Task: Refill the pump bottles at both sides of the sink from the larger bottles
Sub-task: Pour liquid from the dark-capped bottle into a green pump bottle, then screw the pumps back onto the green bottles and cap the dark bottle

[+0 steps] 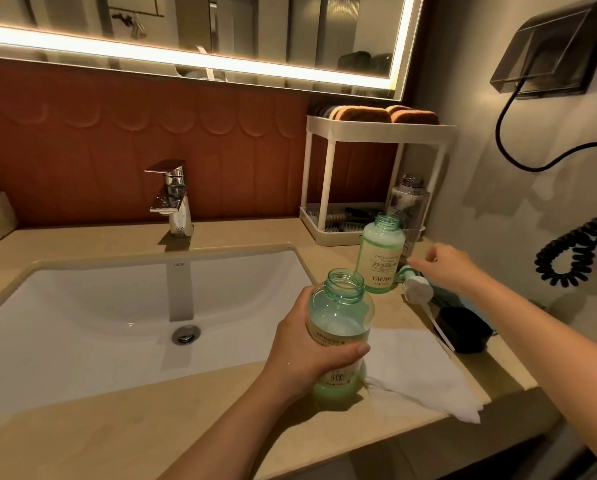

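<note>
On my feed, far left, the white sink (82, 306) is sunk into the beige counter (117, 427). The chrome tap (172, 199) stands behind it and the drain (185, 334) sits in the middle of the basin.

Moving right, the left hand (300, 351) comes in at the basin's right edge. Its fingers and thumb are wrapped round the wide bottle (340, 317). That bottle is green-tinted, uncapped and upright, with green liquid low inside, and it is right over the front of the counter.

Just right of it a white tissue (414, 368) lies spread flat, one corner hanging past the counter's edge.

Behind, the YAPING bottle (381, 254) stands upright on the counter, also uncapped and pale green nearly to the shoulder. At its right foot the pump (415, 287) lies on its side, its tube running out toward a black dish (463, 329).

The right hand (449, 265) hangs directly above the pump, index finger stretched toward the YAPING bottle and the other fingers loosely bent. I see nothing held in it. Whether a fingertip touches the pump, I can't tell from this angle.

Further back, a clear bottle (409, 199) with no cap stands beside the white rack (376, 128), which has brown sponges on its top shelf. Far right, a black coiled cord (574, 251) hangs against the wall.
</note>
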`<state>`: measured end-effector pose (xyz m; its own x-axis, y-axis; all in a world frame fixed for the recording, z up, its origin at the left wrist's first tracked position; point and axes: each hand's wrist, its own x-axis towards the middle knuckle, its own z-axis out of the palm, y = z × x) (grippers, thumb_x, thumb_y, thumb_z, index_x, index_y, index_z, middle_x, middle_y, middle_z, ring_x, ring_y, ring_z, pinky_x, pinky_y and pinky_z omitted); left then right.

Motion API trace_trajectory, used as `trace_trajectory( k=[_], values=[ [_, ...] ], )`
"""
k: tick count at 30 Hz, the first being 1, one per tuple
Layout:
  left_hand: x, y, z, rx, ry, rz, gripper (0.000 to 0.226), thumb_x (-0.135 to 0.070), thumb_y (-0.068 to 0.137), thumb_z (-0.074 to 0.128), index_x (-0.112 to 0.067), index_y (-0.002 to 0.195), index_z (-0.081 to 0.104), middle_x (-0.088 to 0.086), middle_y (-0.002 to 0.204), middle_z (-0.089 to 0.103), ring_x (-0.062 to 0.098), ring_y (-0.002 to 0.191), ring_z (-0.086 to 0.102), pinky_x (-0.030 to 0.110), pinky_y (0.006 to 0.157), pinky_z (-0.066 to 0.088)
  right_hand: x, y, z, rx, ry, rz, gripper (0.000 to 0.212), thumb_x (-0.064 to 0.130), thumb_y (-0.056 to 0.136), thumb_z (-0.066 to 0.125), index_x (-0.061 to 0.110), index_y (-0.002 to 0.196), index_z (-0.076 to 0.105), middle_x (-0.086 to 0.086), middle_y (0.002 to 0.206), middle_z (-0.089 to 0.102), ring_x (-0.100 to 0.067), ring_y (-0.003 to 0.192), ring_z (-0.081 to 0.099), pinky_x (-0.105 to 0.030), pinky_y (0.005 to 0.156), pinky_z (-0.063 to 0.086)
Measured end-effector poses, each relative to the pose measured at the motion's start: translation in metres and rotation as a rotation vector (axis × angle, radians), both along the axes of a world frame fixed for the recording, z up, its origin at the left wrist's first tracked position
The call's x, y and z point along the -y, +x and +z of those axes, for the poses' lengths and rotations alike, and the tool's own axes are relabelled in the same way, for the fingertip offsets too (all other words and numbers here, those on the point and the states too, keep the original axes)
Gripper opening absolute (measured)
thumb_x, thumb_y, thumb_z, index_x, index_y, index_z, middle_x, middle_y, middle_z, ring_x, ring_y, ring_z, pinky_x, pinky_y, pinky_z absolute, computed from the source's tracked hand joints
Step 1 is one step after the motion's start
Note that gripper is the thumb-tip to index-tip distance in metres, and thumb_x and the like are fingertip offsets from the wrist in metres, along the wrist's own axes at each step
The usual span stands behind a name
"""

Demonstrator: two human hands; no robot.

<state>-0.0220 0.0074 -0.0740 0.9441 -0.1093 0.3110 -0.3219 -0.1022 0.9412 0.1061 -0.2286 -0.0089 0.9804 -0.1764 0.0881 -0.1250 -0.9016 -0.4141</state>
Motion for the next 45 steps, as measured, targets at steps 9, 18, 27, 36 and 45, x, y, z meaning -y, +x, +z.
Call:
trace_trajectory(
  k=[9, 18, 27, 36, 45],
  values=[
    [0.000, 0.000, -0.001, 0.001, -0.016, -0.002, 0.071, -0.043, 0.042, 0.080, -0.032, 0.107, 0.053, -0.014, 0.101, 0.067, 0.004, 0.095, 0.064, 0.024, 0.082, 0.052, -0.012, -0.001, -0.008, -0.177, -0.170, -0.007, 0.046, 0.055, 0.083, 0.058, 0.010, 0.075, 0.053, -0.003, 0.073, 0.059, -0.015, 0.068, 0.054, -0.026, 0.055, 0.040],
    [0.000, 0.003, -0.002, -0.003, -0.004, -0.007, 0.073, -0.044, 0.042, 0.080, -0.036, 0.108, 0.051, -0.016, 0.103, 0.066, 0.002, 0.096, 0.063, 0.021, 0.082, 0.052, -0.005, -0.003, -0.003, -0.181, 0.029, -0.122, 0.041, 0.046, 0.083, 0.062, 0.006, 0.088, 0.057, -0.008, 0.077, 0.058, -0.022, 0.074, 0.056, -0.030, 0.062, 0.043],
    [-0.001, 0.001, -0.001, 0.008, -0.020, -0.026, 0.074, -0.046, 0.042, 0.080, -0.036, 0.109, 0.051, -0.015, 0.104, 0.066, 0.000, 0.096, 0.062, 0.017, 0.080, 0.051, 0.005, -0.045, 0.031, 0.048, 0.992, -0.144, 0.045, 0.027, 0.083, 0.068, -0.001, 0.115, 0.054, -0.018, 0.106, 0.062, -0.025, 0.086, 0.063, -0.029, 0.065, 0.053],
    [-0.002, -0.001, -0.001, 0.028, 0.008, -0.033, 0.073, -0.057, 0.048, 0.072, -0.038, 0.113, 0.044, -0.014, 0.113, 0.061, 0.005, 0.101, 0.061, 0.024, 0.084, 0.051, -0.040, -0.108, 0.069, 0.302, 1.604, 0.044, 0.009, 0.016, 0.089, 0.059, 0.007, 0.088, 0.056, -0.013, 0.099, 0.057, -0.019, 0.092, 0.057, -0.033, 0.088, 0.052],
    [-0.003, -0.004, 0.001, 0.064, 0.010, -0.001, 0.069, -0.056, 0.049, 0.073, -0.043, 0.111, 0.045, -0.017, 0.113, 0.060, 0.003, 0.101, 0.060, 0.023, 0.083, 0.053, -0.059, -0.129, 0.089, 0.447, 1.547, 0.195, 0.011, 0.019, 0.090, 0.058, 0.010, 0.096, 0.059, -0.007, 0.096, 0.062, -0.015, 0.090, 0.062, -0.028, 0.086, 0.054]
  ],
)
